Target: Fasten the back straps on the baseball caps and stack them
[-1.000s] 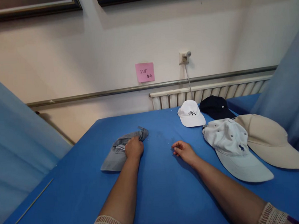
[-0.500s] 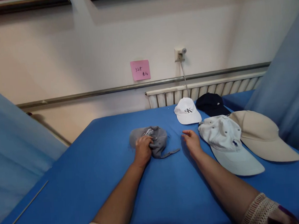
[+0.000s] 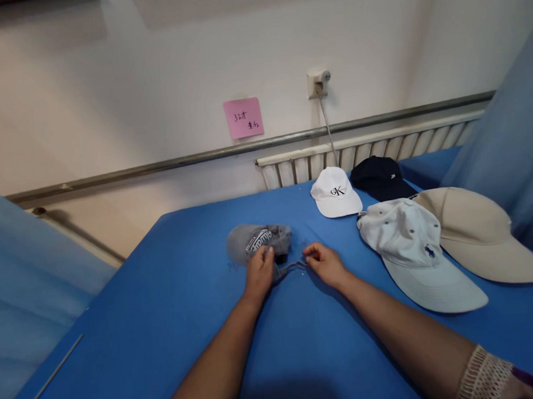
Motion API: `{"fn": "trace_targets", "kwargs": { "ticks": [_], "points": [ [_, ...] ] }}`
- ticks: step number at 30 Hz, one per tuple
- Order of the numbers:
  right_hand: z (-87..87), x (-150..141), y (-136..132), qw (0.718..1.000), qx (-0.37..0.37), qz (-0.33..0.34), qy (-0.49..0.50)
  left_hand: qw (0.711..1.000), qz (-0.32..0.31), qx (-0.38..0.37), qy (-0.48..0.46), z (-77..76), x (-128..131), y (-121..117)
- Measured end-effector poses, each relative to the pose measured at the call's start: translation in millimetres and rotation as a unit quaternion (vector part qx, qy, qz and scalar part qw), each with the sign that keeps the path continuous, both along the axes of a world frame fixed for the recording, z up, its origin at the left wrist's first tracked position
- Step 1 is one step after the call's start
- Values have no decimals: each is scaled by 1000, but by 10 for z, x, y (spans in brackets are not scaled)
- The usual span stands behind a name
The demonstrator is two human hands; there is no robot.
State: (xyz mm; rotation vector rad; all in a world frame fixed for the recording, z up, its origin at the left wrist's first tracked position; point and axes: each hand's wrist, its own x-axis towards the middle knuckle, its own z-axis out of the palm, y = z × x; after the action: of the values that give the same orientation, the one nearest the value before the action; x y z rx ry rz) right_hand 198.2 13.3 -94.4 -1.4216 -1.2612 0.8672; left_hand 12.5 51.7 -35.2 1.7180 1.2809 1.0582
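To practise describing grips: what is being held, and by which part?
The grey cap: left hand at its near side, right hand at its strap's end.

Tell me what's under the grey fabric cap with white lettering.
The grey fabric cap lies over the blue cloth, which shows around it. Anything directly beneath is covered; the left hand also hides part of its near side.

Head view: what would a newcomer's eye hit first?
Probably the gray cap mid-table, left hand on it and right hand at its strap. Next, the four caps grouped at the right on the blue table. Then the pink note on the wall, above the metal rail.
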Motion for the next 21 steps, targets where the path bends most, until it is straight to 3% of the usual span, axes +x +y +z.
{"fn": "trace_targets", "kwargs": {
  "ticks": [2, 4, 8, 12, 16, 19, 21],
  "points": [
    [20, -19, -9, 1000, 13, -17, 3, 975, 38, -110, -191, 25, -71, 60],
    [51, -45, -33, 999, 37, -15, -13, 923, 57, -214, -316, 69, -131, 58],
    [127, -94, -106, 991, 96, 25, -94, 853, 16, -362, -375, 171, -128, -52],
    [183, -107, -134, 973, 161, 35, -163, 821, -36, -425, -380, 216, -39, -135],
    [252, -56, -115, 963, 189, 42, -189, 851, -49, -388, -350, 172, -6, -149],
    [330, -13, -129, 963, 205, 32, -174, 916, -23, -269, -297, 141, -52, -116],
    [377, -5, -157, 969, 199, 6, -145, 970, 3, -145, -197, 141, -129, -63]
  ]
}}
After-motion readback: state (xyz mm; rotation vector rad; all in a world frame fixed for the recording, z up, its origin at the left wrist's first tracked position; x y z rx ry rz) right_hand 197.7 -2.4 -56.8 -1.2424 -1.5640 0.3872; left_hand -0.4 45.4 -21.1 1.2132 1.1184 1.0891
